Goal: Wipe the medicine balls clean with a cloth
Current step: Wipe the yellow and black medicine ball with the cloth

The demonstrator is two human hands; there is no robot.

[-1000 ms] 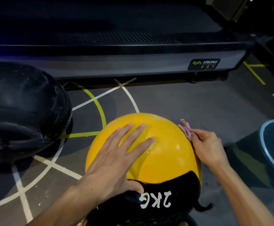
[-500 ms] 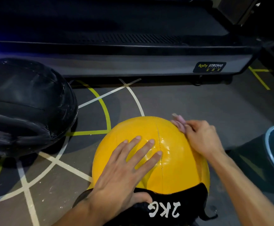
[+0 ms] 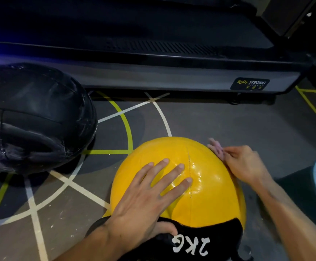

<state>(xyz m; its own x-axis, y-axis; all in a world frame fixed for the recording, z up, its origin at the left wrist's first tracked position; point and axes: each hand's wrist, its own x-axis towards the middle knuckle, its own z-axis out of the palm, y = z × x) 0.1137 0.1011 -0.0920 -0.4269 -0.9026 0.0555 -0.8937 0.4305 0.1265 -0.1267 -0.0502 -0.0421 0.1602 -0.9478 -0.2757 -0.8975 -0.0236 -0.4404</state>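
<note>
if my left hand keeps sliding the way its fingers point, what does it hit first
Probably the stitched seam on the yellow ball; the left hand lies flat, fingertips already near it. Beyond that comes the right hand holding the pink cloth.

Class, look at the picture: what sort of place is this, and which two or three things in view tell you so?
Most likely a gym. A yellow medicine ball marked 2KG sits on a floor with painted training lines, a black medicine ball lies nearby, and a treadmill base bears a Body Strong label.
</note>
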